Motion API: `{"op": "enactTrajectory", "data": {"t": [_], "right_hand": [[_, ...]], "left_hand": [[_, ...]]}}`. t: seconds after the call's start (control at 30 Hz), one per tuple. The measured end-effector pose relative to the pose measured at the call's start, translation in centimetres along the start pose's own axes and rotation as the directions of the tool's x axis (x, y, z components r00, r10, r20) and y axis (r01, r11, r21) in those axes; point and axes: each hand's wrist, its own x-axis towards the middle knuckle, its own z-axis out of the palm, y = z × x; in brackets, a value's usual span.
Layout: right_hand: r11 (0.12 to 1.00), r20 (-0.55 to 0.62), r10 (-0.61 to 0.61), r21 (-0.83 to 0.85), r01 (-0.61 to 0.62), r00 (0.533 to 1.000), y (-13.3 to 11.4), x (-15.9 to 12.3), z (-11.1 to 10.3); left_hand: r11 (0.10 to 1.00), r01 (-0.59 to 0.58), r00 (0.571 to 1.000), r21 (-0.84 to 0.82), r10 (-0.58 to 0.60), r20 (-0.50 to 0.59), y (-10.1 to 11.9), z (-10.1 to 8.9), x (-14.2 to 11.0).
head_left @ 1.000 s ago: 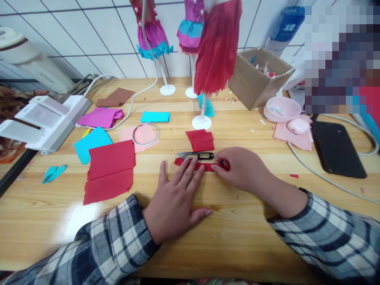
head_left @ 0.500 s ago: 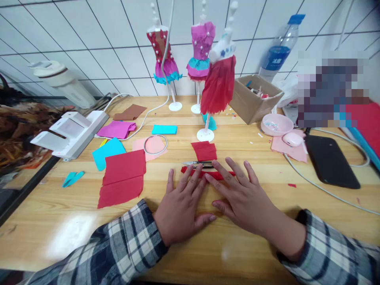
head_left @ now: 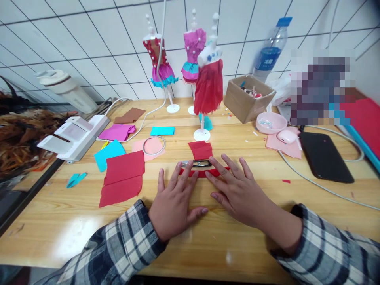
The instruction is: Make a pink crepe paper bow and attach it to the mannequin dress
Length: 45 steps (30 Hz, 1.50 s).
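My left hand (head_left: 175, 200) lies spread on the table, its fingertips on the left part of a narrow folded red strip (head_left: 203, 173). Fingers apart, my right hand (head_left: 242, 194) presses on the right part of the same strip. Just beyond it lies a pair of thread snips (head_left: 202, 163), partly covered by fingertips. A small red crepe paper piece (head_left: 201, 150) rests behind the snips. Farther back stands a mini dress form (head_left: 209, 85) in a white top and red pleated skirt. To the left is a larger creased red sheet (head_left: 122, 178).
Two more dressed forms (head_left: 194, 53) stand by the tiled wall. A cardboard box (head_left: 249, 101), pink dish (head_left: 271, 123), earbud case (head_left: 286, 135) and black phone (head_left: 325, 157) are on the right. Left are blue paper (head_left: 110, 154), a wire ring (head_left: 154, 145) and a power strip (head_left: 75, 138).
My hands have moved slightly apart along the red strip, and more of its middle now shows between them. The whole view has shifted a little.
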Motion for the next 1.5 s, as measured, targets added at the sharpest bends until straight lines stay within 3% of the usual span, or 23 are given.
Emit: {"op": "enactTrajectory", "data": {"t": [0.2,0.3,0.33,0.4,0.47,0.53,0.73,0.93,1.13,1.23,1.3,1.4,1.5], "right_hand": [[1.000,0.008,0.001,0.024,-0.002,1.000,0.2,0.0,-0.1],[0.999,0.017,-0.001,0.037,0.001,1.000,0.4,0.0,-0.1],[0.999,0.023,0.000,0.041,-0.001,1.000,0.4,0.0,-0.1],[0.999,0.033,0.000,0.045,-0.002,0.999,0.4,0.1,-0.1],[0.999,0.043,0.000,0.050,-0.002,0.999,0.5,0.1,-0.2],[0.998,0.048,0.000,0.060,-0.003,0.999,0.5,0.1,-0.3],[0.997,0.043,0.008,0.073,-0.011,0.999,0.4,0.2,-0.3],[0.998,0.064,0.014,0.062,-0.018,0.998,0.5,0.1,-0.2],[0.999,0.055,0.011,0.052,-0.014,0.998,0.5,0.1,-0.3],[0.998,0.043,0.017,0.062,-0.020,0.999,0.5,0.1,-0.5],[0.997,0.041,0.019,0.075,-0.022,0.999,0.5,0.1,-0.5],[0.995,0.049,0.007,0.102,-0.012,0.999,0.6,0.1,-0.5],[0.993,0.053,0.000,0.116,-0.006,0.999,0.6,0.1,-0.6]], "left_hand": [[1.000,0.026,0.999,0.008,-0.026,-0.047,-0.2,-0.8,-0.6],[0.998,-0.006,0.991,-0.061,-0.002,-0.130,-1.5,-1.6,-0.6],[0.994,0.008,0.985,-0.105,-0.026,-0.171,-2.2,-1.8,-0.4],[0.966,0.136,0.955,-0.221,-0.187,-0.230,-3.9,-1.9,0.4],[0.888,0.280,0.922,-0.364,-0.354,-0.155,-5.4,-1.6,1.5],[0.834,0.347,0.913,-0.430,-0.405,-0.050,-6.1,-1.3,2.5],[0.816,0.409,0.907,-0.410,-0.414,0.080,-5.4,-0.9,3.0],[0.859,0.417,0.907,-0.296,-0.414,0.078,-5.4,-0.4,3.0],[0.906,0.346,0.936,-0.245,-0.352,0.023,-5.9,-0.2,3.0],[0.938,0.261,0.939,-0.230,-0.302,-0.164,-5.4,-1.0,2.0],[0.976,0.116,0.942,-0.184,-0.167,-0.292,-4.4,-1.5,0.7],[0.975,-0.178,0.980,-0.132,0.163,-0.111,-2.5,-1.8,-1.3],[0.975,-0.217,0.972,-0.044,0.220,0.081,-1.4,-1.2,-2.3]]}}
